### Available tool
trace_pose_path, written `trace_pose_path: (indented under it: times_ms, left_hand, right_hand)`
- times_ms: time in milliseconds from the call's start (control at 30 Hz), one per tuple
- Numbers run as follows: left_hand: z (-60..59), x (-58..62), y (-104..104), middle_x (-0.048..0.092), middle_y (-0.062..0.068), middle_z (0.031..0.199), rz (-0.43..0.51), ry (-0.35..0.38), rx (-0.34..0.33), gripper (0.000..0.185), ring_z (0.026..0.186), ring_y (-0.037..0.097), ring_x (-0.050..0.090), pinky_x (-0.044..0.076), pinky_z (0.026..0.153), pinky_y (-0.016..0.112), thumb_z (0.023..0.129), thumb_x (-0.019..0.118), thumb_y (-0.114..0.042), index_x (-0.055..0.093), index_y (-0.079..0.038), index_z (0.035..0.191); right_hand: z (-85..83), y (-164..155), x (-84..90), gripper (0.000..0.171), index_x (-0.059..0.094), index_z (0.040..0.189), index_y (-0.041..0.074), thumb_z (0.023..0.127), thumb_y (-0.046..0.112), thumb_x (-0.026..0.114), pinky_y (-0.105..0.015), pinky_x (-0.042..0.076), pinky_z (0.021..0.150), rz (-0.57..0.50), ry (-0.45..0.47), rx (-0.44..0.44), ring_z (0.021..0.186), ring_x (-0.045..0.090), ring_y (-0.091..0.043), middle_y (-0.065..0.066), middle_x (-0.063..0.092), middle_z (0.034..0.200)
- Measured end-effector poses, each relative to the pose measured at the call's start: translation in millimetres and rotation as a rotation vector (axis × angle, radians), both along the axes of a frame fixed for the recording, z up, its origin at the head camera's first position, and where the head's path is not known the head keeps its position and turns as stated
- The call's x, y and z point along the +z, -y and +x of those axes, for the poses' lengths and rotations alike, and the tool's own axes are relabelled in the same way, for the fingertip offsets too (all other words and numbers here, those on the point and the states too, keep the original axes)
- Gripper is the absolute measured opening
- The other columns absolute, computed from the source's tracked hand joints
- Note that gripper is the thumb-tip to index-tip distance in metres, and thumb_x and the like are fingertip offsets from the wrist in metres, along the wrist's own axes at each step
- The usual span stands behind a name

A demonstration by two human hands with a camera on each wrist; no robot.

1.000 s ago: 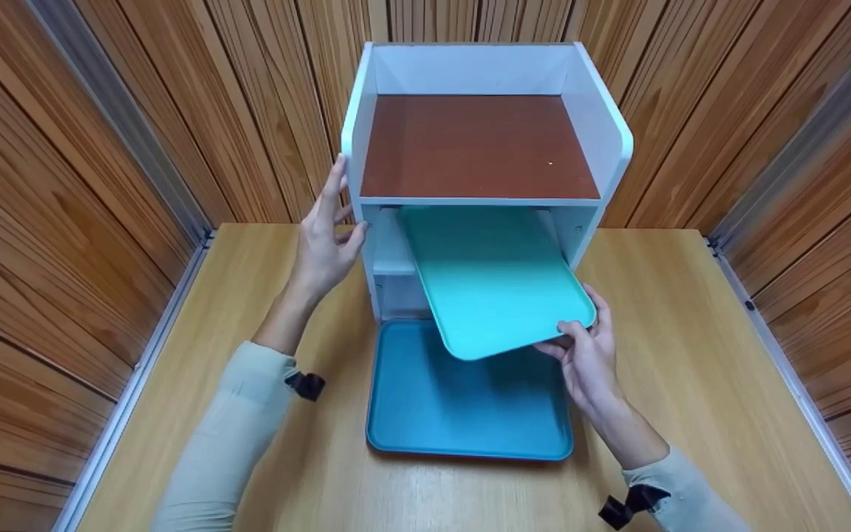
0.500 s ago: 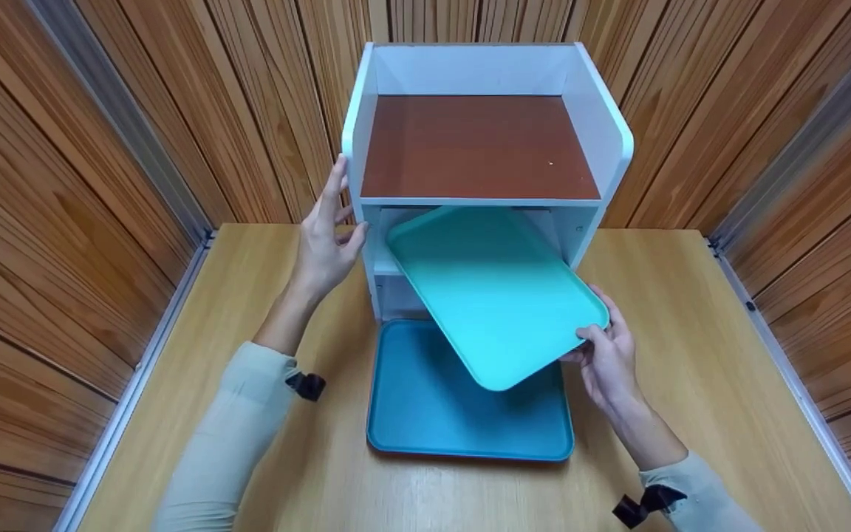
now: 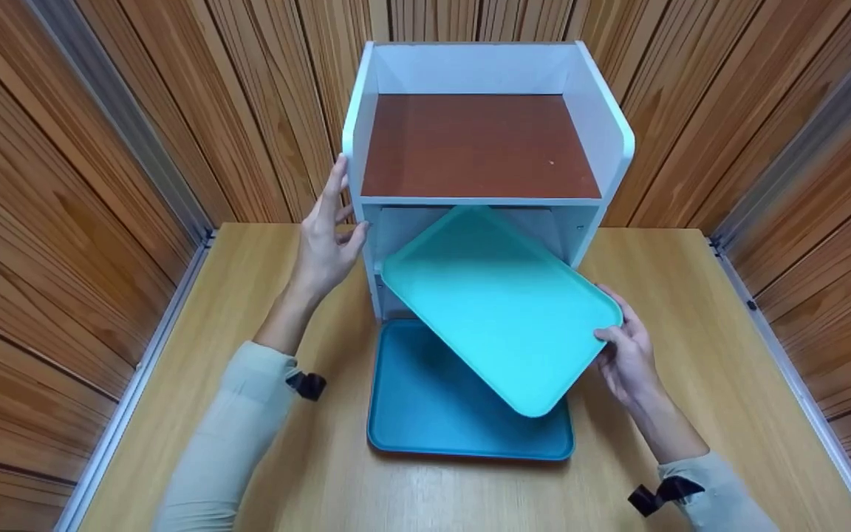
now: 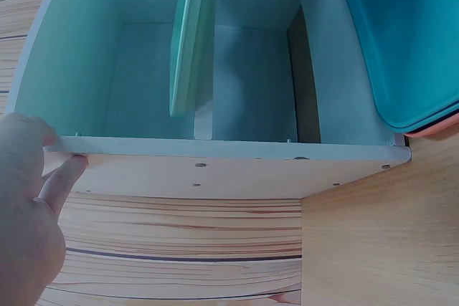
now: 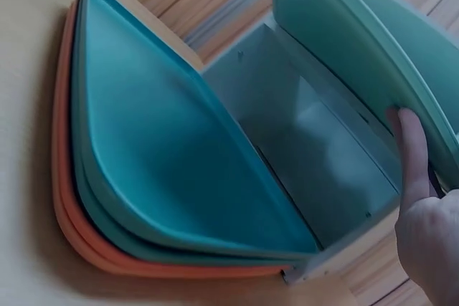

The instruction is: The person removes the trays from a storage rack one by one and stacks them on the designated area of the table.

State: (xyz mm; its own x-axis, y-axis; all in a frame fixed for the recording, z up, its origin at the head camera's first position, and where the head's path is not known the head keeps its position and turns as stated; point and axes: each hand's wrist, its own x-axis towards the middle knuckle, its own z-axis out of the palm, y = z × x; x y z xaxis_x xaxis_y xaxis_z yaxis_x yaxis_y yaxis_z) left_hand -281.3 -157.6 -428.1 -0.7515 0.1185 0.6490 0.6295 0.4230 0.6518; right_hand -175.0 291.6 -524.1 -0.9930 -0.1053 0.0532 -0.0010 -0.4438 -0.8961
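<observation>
My right hand [image 3: 629, 358] pinches a mint-green tray [image 3: 499, 310] at its right corner, thumb on top and fingers beneath. The tray sits at an angle, its far corner still within the middle opening of a white shelf unit [image 3: 470, 68]. Against the unit's left side panel, my left hand [image 3: 328, 240] rests with fingers extended and the thumb near the front edge. That hand [image 4: 32, 206] also shows beside the panel in the left wrist view. Below the mint tray lies a blue tray [image 3: 462, 421], topping a stack with orange trays [image 5: 64, 198] at the bottom.
The unit has a brown top board [image 3: 481, 148] and stands on a wooden table [image 3: 307, 473] near the back. Wood-grained walls [image 3: 263, 96] with metal strips enclose the table at the back and sides.
My right hand has drawn the mint-green tray further out toward me and to the right, turning it more diagonal. The left hand and the blue tray have stayed put.
</observation>
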Motion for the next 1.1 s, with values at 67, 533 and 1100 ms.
trace_pose_path:
  times_ms: [67, 533, 1100]
  left_hand:
    - [0.4, -0.3, -0.5, 0.051, 0.023, 0.173, 0.004, 0.002, -0.004, 0.081, 0.143, 0.048, 0.070, 0.073, 0.091, 0.057, 0.105, 0.072, 0.005, 0.027, -0.005, 0.172]
    - [0.9, 1.1, 1.0, 0.047, 0.027, 0.174, -0.011, -0.024, -0.009, 0.084, 0.145, 0.050, 0.068, 0.072, 0.090, 0.060, 0.104, 0.071, 0.008, 0.026, -0.008, 0.174]
    - [2.3, 0.9, 0.0, 0.045, 0.025, 0.177, -0.007, -0.002, -0.008, 0.083, 0.147, 0.049, 0.067, 0.072, 0.093, 0.060, 0.107, 0.070, 0.004, 0.026, -0.011, 0.175]
  right_hand:
    - [-1.9, -6.0, -2.2, 0.058, 0.036, 0.166, 0.013, 0.113, -0.010, 0.035, -0.032, 0.069, 0.102, -0.022, -0.023, 0.031, 0.133, 0.078, -0.012, 0.005, 0.065, 0.152]
    - [-10.3, -41.6, -11.1, 0.071, 0.051, 0.165, 0.019, 0.108, -0.015, 0.024, -0.036, 0.069, 0.103, -0.016, -0.122, 0.322, 0.136, 0.077, -0.016, 0.003, 0.070, 0.155]
    - [-18.4, -43.5, -21.3, 0.074, 0.045, 0.171, 0.014, 0.107, -0.017, 0.023, -0.039, 0.064, 0.113, -0.057, -0.185, 0.653, 0.145, 0.072, -0.021, -0.004, 0.065, 0.164]
